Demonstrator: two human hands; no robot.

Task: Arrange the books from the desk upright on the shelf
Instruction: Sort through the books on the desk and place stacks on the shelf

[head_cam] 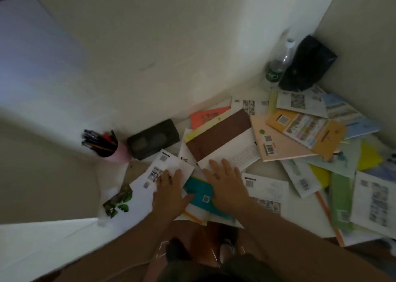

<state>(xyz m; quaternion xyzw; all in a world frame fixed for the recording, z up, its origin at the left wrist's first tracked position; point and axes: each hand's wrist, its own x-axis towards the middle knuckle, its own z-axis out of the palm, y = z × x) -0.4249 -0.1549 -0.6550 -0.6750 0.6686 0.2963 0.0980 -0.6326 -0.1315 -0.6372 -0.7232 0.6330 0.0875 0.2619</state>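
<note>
Several thin books lie scattered flat across the white desk (pixel 267 170). My left hand (pixel 170 190) lies flat, fingers straight, on a white book (pixel 165 166) with small pictures on its cover. My right hand (pixel 226 184) presses flat on a white-and-brown book (pixel 218 140) and partly covers a teal book (pixel 200 192) between the two hands. An orange-yellow book (pixel 308 129) and a peach one (pixel 287 146) lie further right. No shelf is in view.
A pink cup of pens (pixel 107 147) and a black box (pixel 153 139) stand at the back left by the wall. A plastic bottle (pixel 278 64) and a black bag (pixel 306 64) fill the back right corner. My feet (pixel 227 247) show below the desk edge.
</note>
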